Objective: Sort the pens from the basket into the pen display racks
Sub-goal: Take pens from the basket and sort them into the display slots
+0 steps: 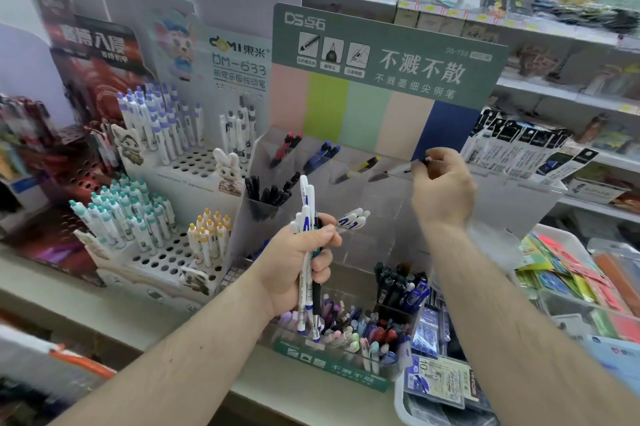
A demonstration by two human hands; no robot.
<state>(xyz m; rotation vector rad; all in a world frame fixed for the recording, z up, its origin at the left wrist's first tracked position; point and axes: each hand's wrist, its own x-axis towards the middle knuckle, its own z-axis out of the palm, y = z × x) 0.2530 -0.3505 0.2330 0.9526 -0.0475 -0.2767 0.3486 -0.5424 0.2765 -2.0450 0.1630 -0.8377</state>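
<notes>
Pale shelf [114, 314] under white peg racks [166, 259], clear pen rack [363, 204].

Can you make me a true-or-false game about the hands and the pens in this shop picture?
1. The left hand grips a bunch of white-and-blue pens. True.
2. The right hand is holding nothing. False: it pinches a grey pen with a blue clip at the clear plastic pen rack.
3. The rack's top row has red pens on its left side. True.
4. The big sign behind the rack is all red. False: it is green with pastel stripes.
</notes>
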